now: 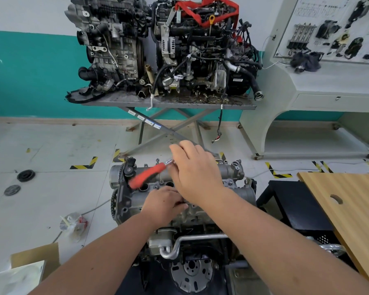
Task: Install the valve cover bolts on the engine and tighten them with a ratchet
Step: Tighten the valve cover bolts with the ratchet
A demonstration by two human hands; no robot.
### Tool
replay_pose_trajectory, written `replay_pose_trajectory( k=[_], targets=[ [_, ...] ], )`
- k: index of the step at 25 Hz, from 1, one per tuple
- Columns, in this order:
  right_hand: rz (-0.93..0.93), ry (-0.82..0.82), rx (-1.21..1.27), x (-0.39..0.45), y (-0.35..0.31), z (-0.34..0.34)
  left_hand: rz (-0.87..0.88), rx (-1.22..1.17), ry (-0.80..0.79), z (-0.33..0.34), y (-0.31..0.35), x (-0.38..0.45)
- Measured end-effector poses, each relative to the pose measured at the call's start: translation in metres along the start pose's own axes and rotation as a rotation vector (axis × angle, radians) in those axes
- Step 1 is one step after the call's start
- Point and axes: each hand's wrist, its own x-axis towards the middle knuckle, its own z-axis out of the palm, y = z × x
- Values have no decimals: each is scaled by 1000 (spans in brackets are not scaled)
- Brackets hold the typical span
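Note:
The engine with its grey valve cover (232, 173) stands low in the middle of the view. My right hand (195, 171) reaches over the cover and grips the metal head end of a ratchet (146, 175), whose red handle points left and is motion-blurred. My left hand (164, 202) rests on the near side of the cover with its fingers curled together under my right wrist; what they pinch is hidden. A bolt (157, 160) stands on the cover's far edge.
A wooden tabletop (349, 199) is at the right, with a black crate (296, 205) beside it. Two other engines sit on a scissor-lift table (168, 103) behind. A cardboard box (36, 258) and a plastic bag (74, 223) lie on the floor at left.

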Motion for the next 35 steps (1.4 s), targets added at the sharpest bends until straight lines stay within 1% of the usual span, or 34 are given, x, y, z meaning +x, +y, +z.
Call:
replay_pose_trajectory(
  k=[2,5,7,8,9,10,11,12,13,14,15,16,17,18,20,22,23,24,25,27,28,29,31,33,35],
  targets=[
    [-14,-133,-62,6,1,-7,-69,59,-72,-2,0,1],
    [-14,-202,-172,17,2,-20,-112,60,-123,1,-2,2],
    [46,-268,-199,29,2,-23,-105,68,-157,1,-4,3],
    [113,-343,-145,35,3,-25,-109,73,-169,1,-4,3],
    [230,-431,15,40,6,-28,-119,72,-179,1,-4,3],
    [397,-509,286,43,9,-32,-125,74,-179,2,-4,4],
    [593,-558,619,44,10,-36,-127,82,-184,2,-5,4],
    [783,-563,962,40,8,-38,-125,93,-187,2,-5,4],
    [922,-523,1284,34,5,-38,-127,101,-193,2,-5,4],
    [1003,-430,1552,26,4,-34,-116,103,-186,3,-6,4],
    [1056,-306,1768,17,3,-30,-112,97,-185,3,-6,4],
    [1085,-168,1936,10,2,-25,-108,95,-178,3,-5,4],
    [1080,-52,2038,4,2,-20,-97,94,-166,3,-5,4],
    [1054,22,2072,1,1,-17,-86,101,-154,3,-5,5],
    [959,73,1967,-5,-3,-11,-75,106,-134,3,-6,4],
    [824,60,1722,-11,-8,-6,-54,114,-111,5,-8,4],
    [722,67,1545,-14,-11,-4,-41,111,-104,4,-8,4],
    [581,108,1310,-16,-11,-1,-23,92,-89,3,-6,3],
    [404,182,1027,-18,-8,2,6,74,-41,2,-4,2],
    [9,286,510,-19,-1,10,56,96,116,2,-1,0],
    [-112,302,343,-18,1,12,58,93,181,2,1,0],
    [-157,278,246,-16,0,12,43,57,191,0,2,1],
    [-121,173,125,-9,-3,4,57,15,164,-1,1,2],
    [-42,0,24,-2,-4,-3,27,58,71,1,0,2],
    [-10,-159,-50,5,-1,-8,-36,89,-17,1,-1,2]
  ],
)
